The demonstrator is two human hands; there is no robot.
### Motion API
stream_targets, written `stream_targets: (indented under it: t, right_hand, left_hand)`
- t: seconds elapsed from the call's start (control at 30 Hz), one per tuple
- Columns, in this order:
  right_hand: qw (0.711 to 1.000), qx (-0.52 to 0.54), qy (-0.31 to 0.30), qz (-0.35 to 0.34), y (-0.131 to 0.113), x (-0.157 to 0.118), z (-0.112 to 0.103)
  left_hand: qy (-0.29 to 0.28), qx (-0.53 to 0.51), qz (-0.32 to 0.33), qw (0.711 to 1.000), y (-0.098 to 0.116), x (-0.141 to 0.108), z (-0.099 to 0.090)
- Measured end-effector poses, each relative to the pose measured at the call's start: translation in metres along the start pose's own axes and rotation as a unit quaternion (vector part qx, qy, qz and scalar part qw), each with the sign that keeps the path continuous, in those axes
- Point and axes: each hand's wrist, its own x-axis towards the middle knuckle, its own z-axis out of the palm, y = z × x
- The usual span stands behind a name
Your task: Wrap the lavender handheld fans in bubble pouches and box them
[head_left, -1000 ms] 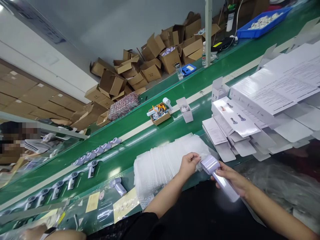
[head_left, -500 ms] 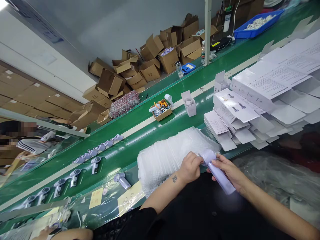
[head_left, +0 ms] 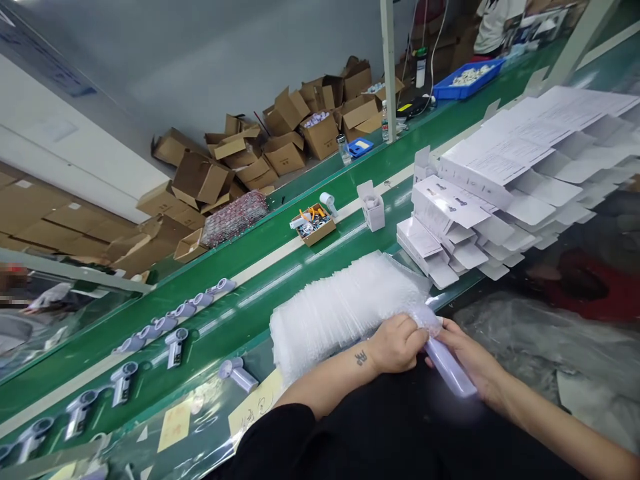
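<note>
Near the lower centre, a lavender handheld fan (head_left: 450, 365) slants down to the right, its head partly covered by a clear bubble bag (head_left: 417, 317). My left hand (head_left: 400, 341) pinches the bag's edge beside the fan's head. Around the upper handle, on its right side, my right hand (head_left: 463, 350) is closed, with some fingers hidden behind it. A row of bubble bags (head_left: 330, 320) lies just beyond my left forearm. Another lavender fan (head_left: 239, 373) rests on the near ledge to the left.
Stacked white boxes (head_left: 500, 160) stand at the right, with an open white box (head_left: 373, 210) nearer the middle. More fans (head_left: 175, 347) line the green conveyor at left. A small carton of parts (head_left: 316, 230) and a blue tray (head_left: 467, 79) are farther back.
The bubble bag now reaches further over the fan's head. Both hands have shifted slightly right with the fan. The camera view has turned, bringing a person into view at the top right.
</note>
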Motion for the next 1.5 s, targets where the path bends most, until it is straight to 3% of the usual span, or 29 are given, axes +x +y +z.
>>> stream_targets:
  t: [0.07,0.13,0.23,0.3,0.4,0.47,0.53,0.6,0.73,0.8,0.9,1.03,1.1,1.17,1.23,1.3,1.33,1.37,1.43,1.47,1.5]
  right_hand:
    - [0.998,0.026,0.057,-0.011,0.004,0.001,0.001]
    - [0.995,0.031,0.096,0.008,0.009,0.000,-0.003]
    - [0.994,-0.052,0.084,0.055,0.014,-0.007,-0.020]
    - [0.983,-0.165,0.072,0.026,0.013,-0.014,-0.038]
    - [0.923,-0.362,0.073,-0.106,0.002,-0.026,-0.059]
    - [0.871,-0.453,0.065,-0.181,-0.010,-0.032,-0.063]
    - [0.845,-0.487,0.044,-0.218,-0.025,-0.036,-0.060]
    - [0.855,-0.472,0.009,-0.214,-0.039,-0.039,-0.052]
    - [0.905,-0.392,-0.025,-0.161,-0.064,-0.039,-0.034]
    - [0.909,-0.382,-0.039,-0.161,-0.075,-0.037,-0.027]
    - [0.901,-0.393,-0.055,-0.173,-0.091,-0.036,-0.019]
    - [0.911,-0.360,-0.098,-0.175,-0.111,-0.032,-0.009]
    - [0.922,-0.310,-0.124,-0.197,-0.115,-0.028,0.000]
    - [0.927,-0.259,-0.171,-0.210,-0.112,-0.020,0.013]
    - [0.922,-0.228,-0.243,-0.199,-0.106,-0.009,0.028]
    - [0.914,-0.214,-0.291,-0.184,-0.103,0.002,0.037]
    - [0.915,-0.211,-0.283,-0.192,-0.104,0.008,0.037]
    - [0.922,-0.211,-0.235,-0.225,-0.108,0.014,0.032]
    - [0.912,-0.231,-0.009,-0.340,-0.124,0.028,0.008]
    - [0.867,-0.234,0.161,-0.411,-0.133,0.036,-0.009]
    - [0.795,-0.263,0.319,-0.444,-0.142,0.045,-0.027]
  left_hand:
    - [-0.015,-0.005,-0.028,0.999,0.000,0.000,0.002]
    - [-0.006,-0.053,-0.116,0.992,0.000,0.002,0.004]
    - [-0.020,-0.172,-0.266,0.948,0.006,0.009,0.004]
    - [-0.057,-0.228,-0.312,0.920,0.012,0.013,0.003]
    - [-0.107,-0.306,-0.310,0.894,0.022,0.015,0.001]
    - [-0.102,-0.335,-0.337,0.874,0.026,0.017,-0.004]
    - [-0.077,-0.349,-0.349,0.867,0.027,0.021,-0.013]
    - [-0.048,-0.353,-0.343,0.869,0.026,0.028,-0.023]
    - [0.016,-0.352,-0.352,0.867,0.016,0.046,-0.038]
    - [0.037,-0.355,-0.361,0.862,0.011,0.054,-0.043]
    - [0.062,-0.392,-0.387,0.832,0.007,0.063,-0.055]
    - [0.107,-0.487,-0.362,0.788,0.004,0.060,-0.084]
    - [0.127,-0.482,-0.305,0.812,-0.001,0.053,-0.099]
    - [0.132,-0.426,-0.232,0.864,-0.008,0.047,-0.108]
    - [0.097,-0.371,-0.186,0.905,-0.015,0.047,-0.106]
    - [0.045,-0.369,-0.196,0.907,-0.019,0.051,-0.092]
    - [0.031,-0.378,-0.215,0.900,-0.020,0.053,-0.083]
    - [0.037,-0.384,-0.237,0.892,-0.020,0.054,-0.075]
    - [0.098,-0.391,-0.288,0.869,-0.022,0.052,-0.060]
    - [0.138,-0.398,-0.312,0.851,-0.025,0.049,-0.056]
    - [0.179,-0.413,-0.333,0.828,-0.028,0.045,-0.055]
